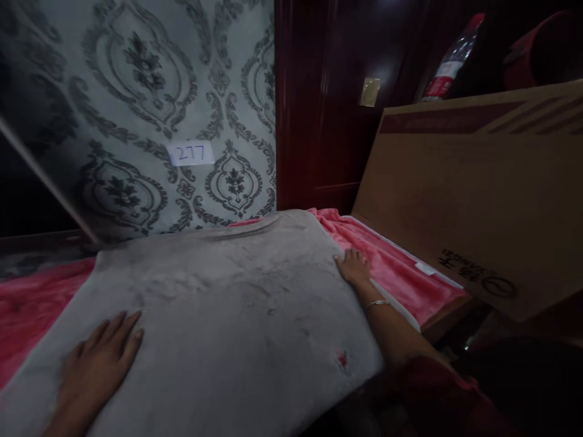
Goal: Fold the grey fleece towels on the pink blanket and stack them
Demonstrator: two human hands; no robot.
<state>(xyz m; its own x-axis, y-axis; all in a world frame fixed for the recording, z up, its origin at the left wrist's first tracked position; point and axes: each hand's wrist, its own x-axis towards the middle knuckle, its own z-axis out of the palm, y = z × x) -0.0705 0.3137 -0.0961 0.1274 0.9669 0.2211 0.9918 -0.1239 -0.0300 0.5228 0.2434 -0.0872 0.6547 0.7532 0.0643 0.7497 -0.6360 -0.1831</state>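
Grey cloth point(228, 315) lies under both flat, open hands: left hand point(98, 358), right hand point(353, 267).

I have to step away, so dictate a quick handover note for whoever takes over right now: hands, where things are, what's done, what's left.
Left hand: flat, palm down, on the near left part of the grey blanket, fingers spread, gripping nothing.
Right hand: open, resting at the blanket's far right edge, a thin bracelet on the wrist.
The grey blanket lies spread over the pink blanket, which shows at both sides. A big cardboard box leans at the right.
Done: the grey blanket is laid out mostly flat.
Left: shallow creases remain near its far edge; it is not folded.
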